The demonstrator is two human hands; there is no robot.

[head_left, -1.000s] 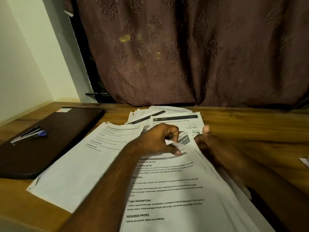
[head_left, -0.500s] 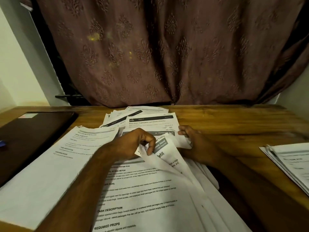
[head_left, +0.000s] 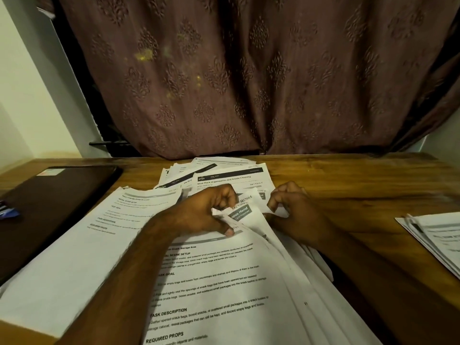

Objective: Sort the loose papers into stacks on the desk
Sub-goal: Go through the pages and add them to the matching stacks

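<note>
Left hand (head_left: 209, 212): fingers curled, thumb and fingertips pinching the lifted top corner of a curled sheet (head_left: 245, 215) printed with a grey label. Right hand (head_left: 296, 215): fingers curled, pinching the opposite upper edge of the same sheet, which stands bent upward between the two hands. Beneath both hands: near pile of papers (head_left: 224, 290), top page printed with headings such as "TASK DESCRIPTION" and "REQUIRED PROPS", its right-hand sheets fanned and slipping past the desk's front edge. Just left, overlapping under the left forearm: second stack of white pages (head_left: 99, 235), lying at an angle. Behind the hands, toward the curtain: loose fan of sheets with black header bars (head_left: 224, 174), one headed "Shoe Rack Organization and Insole Cleaning". Far right edge: separate stack of papers (head_left: 438, 237), well apart from the others, partly out of frame. All rest on a wooden desk (head_left: 348, 185). Left side of desk: dark closed laptop (head_left: 49, 202), with a blue-tipped pen (head_left: 7, 211) lying on it. Backdrop: brown patterned curtain (head_left: 249, 75); pale wall (head_left: 29, 95) at left.
</note>
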